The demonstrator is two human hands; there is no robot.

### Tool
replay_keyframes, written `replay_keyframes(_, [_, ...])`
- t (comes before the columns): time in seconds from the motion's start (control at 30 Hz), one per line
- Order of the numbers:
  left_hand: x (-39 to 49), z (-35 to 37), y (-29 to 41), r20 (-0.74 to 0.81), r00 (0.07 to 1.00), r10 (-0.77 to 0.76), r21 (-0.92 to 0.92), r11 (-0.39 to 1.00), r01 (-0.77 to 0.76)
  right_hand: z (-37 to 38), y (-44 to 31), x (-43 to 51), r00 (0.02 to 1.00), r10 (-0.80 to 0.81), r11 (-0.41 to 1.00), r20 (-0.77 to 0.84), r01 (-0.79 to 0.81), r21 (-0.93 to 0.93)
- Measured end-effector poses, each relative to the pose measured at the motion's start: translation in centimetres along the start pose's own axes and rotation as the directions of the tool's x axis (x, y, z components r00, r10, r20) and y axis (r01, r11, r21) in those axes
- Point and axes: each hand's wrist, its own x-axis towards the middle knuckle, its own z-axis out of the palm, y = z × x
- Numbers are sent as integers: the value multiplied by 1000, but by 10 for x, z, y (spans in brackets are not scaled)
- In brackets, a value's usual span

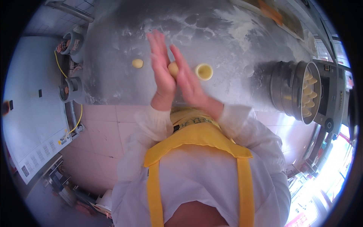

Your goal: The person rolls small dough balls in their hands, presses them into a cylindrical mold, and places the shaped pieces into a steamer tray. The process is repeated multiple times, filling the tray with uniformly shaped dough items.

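A pale yellow dough ball (172, 70) sits between my palms above the metal worktable (113, 82). My left hand (162, 68) presses on it from the left with its fingers straight. From the other side my right hand (188, 76) bears against it, slightly blurred. Part of the ball is hidden by the palms. To the left of my hands, a smaller piece of dough (137, 63) rests on the table. Close by my right hand stands a round, hollow dough cup (204, 71), its opening facing up.
At the table's right end stands a metal steamer (286, 88), with several pointed dough cones (308, 93) inside. White flour (241, 28) covers the far right surface. Two gas cylinders (71, 88) with a yellow hose (81, 113) stand left of the table, beside a white appliance (34, 93).
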Motion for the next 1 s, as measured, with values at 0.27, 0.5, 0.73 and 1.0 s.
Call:
replay_keyframes(0.27, [-27, 60, -15, 275, 961, -2, 36, 999, -8, -74, -25, 44, 972, 102, 965, -210, -148, -218])
replay_keyframes(0.5, [-18, 77, -17, 178, 965, -190, 103, 979, 173, -77, -31, 5, 983, 163, 948, -85, -180, -262])
replay_keyframes(0.73, [-25, 93, -26, 88, 974, -208, -238, 945, 224, -84, -41, -1, 992, 126, 964, -22, -127, -235])
replay_keyframes(1.0, [-42, 101, -62, -100, 973, -207, -220, 959, 181, -102, 28, 10, 942, 230, 912, -244, -296, -285])
